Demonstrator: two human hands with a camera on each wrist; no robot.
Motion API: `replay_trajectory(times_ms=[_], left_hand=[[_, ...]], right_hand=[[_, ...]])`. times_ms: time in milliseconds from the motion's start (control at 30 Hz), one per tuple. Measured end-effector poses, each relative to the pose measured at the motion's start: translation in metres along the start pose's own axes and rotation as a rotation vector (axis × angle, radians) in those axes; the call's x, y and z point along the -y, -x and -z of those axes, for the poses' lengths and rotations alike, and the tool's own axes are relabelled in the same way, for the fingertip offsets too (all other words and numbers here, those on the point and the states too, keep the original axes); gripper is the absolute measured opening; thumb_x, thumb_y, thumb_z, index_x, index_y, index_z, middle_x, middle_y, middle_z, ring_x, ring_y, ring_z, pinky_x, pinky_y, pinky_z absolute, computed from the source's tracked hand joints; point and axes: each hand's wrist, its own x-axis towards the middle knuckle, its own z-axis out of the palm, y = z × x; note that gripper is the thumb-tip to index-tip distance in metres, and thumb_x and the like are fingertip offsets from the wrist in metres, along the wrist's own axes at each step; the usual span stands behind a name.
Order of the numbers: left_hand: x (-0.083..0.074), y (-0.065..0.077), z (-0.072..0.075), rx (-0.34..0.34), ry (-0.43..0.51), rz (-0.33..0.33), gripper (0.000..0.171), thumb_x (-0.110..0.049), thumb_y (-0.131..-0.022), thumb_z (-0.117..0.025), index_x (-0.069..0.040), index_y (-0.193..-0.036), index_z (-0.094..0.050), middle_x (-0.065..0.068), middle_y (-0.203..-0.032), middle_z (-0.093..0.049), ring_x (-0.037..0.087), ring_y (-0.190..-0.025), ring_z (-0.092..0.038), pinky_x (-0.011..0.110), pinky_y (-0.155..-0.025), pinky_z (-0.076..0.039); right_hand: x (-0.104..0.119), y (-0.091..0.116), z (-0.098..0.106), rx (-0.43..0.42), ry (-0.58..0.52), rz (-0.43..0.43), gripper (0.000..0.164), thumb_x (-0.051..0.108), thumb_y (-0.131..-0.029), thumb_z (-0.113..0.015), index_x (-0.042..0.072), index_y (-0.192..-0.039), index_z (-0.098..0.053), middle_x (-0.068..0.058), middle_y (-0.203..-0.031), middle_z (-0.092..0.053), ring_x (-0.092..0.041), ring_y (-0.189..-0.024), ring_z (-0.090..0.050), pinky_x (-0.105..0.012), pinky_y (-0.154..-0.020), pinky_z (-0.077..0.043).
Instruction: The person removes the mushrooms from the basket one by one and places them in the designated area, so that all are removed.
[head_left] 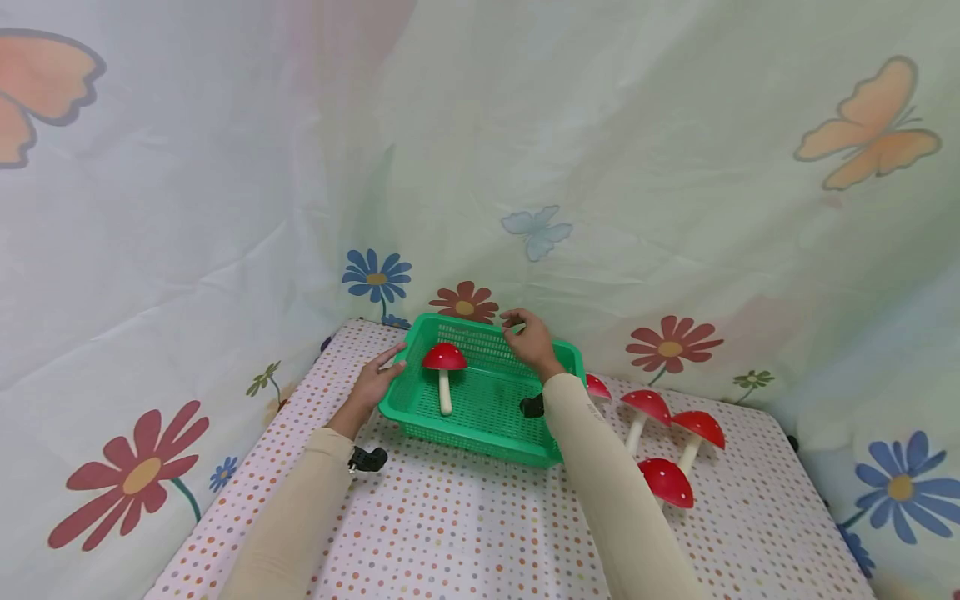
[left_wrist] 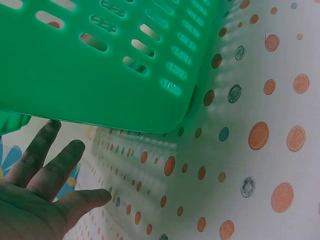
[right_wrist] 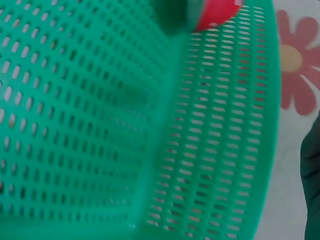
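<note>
A green plastic basket [head_left: 480, 442] with slotted walls stands at the far side of the table. One toy mushroom [head_left: 445, 358], with a red white-dotted cap and pale stem, lies in its left part. My left hand [head_left: 371, 383] is by the basket's left rim, fingers spread; the left wrist view shows a fingertip by the basket edge. Over the far right part of the basket is my right hand [head_left: 532, 342], fingers loosely bent and holding nothing visible. Only a dark sliver of that hand [right_wrist: 312, 175] shows in the right wrist view.
Right of the basket several more red-capped mushrooms [head_left: 667, 483] lie on the dotted tablecloth [head_left: 465, 533]. The right forearm partly hides one mushroom [head_left: 596, 387]. A cloth backdrop [head_left: 637, 208] with printed flowers and butterflies hangs close behind the table.
</note>
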Motion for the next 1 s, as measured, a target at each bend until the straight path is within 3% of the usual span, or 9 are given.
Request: replay_trajectory(times_ms=[233,333,467,633,800,1000], left_hand=[[0.000,-0.001,-0.001,-0.014,0.005,-0.003,0.047,-0.033,-0.102,-0.054,-0.029,-0.148,-0.046,0.006,-0.163,-0.028,0.038,-0.142,-0.040,0.058,-0.113,-0.034],[0.000,-0.001,-0.001,-0.017,0.010,0.000,0.047,-0.032,-0.102,-0.055,-0.029,-0.148,-0.047,0.006,-0.163,-0.028,0.038,-0.142,-0.041,0.058,-0.113,-0.034],[0.000,-0.002,-0.001,-0.010,0.012,-0.013,0.047,-0.033,-0.102,-0.055,-0.028,-0.148,-0.047,0.005,-0.162,-0.028,0.038,-0.142,-0.040,0.059,-0.114,-0.033],[0.001,-0.006,-0.001,-0.016,0.012,-0.022,0.047,-0.035,-0.101,-0.056,-0.031,-0.147,-0.048,0.005,-0.162,-0.031,0.038,-0.141,-0.041,0.058,-0.114,-0.033],[-0.007,-0.004,-0.003,-0.017,0.019,-0.006,0.048,-0.032,-0.101,-0.056,-0.025,-0.148,-0.047,0.008,-0.161,-0.032,0.038,-0.141,-0.042,0.057,-0.113,-0.035],[0.003,-0.009,0.000,-0.027,0.013,0.001,0.048,-0.034,-0.101,-0.057,-0.027,-0.147,-0.048,0.004,-0.160,-0.034,0.036,-0.140,-0.043,0.055,-0.114,-0.035]], right_hand=[[0.006,0.003,-0.036,0.274,0.038,0.003,0.018,0.001,-0.095,-0.061,-0.001,-0.112,-0.063,-0.017,-0.124,-0.060,-0.032,-0.082,-0.061,-0.032,-0.066,-0.050],[0.013,0.006,-0.050,0.318,0.135,-0.022,0.018,0.002,-0.093,-0.064,0.002,-0.112,-0.064,-0.015,-0.123,-0.061,-0.028,-0.094,-0.060,-0.034,-0.073,-0.054],[0.023,0.009,-0.063,0.273,0.307,-0.118,0.024,0.004,-0.090,-0.068,0.004,-0.114,-0.065,-0.013,-0.121,-0.064,-0.026,-0.105,-0.060,-0.038,-0.083,-0.057],[0.026,0.010,-0.077,0.178,0.440,-0.236,0.026,0.005,-0.084,-0.072,0.005,-0.110,-0.068,-0.010,-0.116,-0.068,-0.024,-0.093,-0.063,-0.037,-0.073,-0.056],[0.018,0.011,-0.087,0.115,0.419,-0.245,0.025,0.010,-0.084,-0.076,0.006,-0.107,-0.066,-0.010,-0.108,-0.069,-0.024,-0.090,-0.063,-0.039,-0.073,-0.057],[0.013,0.009,-0.094,0.079,0.378,-0.215,0.024,0.018,-0.089,-0.074,0.005,-0.109,-0.068,-0.009,-0.103,-0.070,-0.023,-0.088,-0.065,-0.040,-0.075,-0.057]])
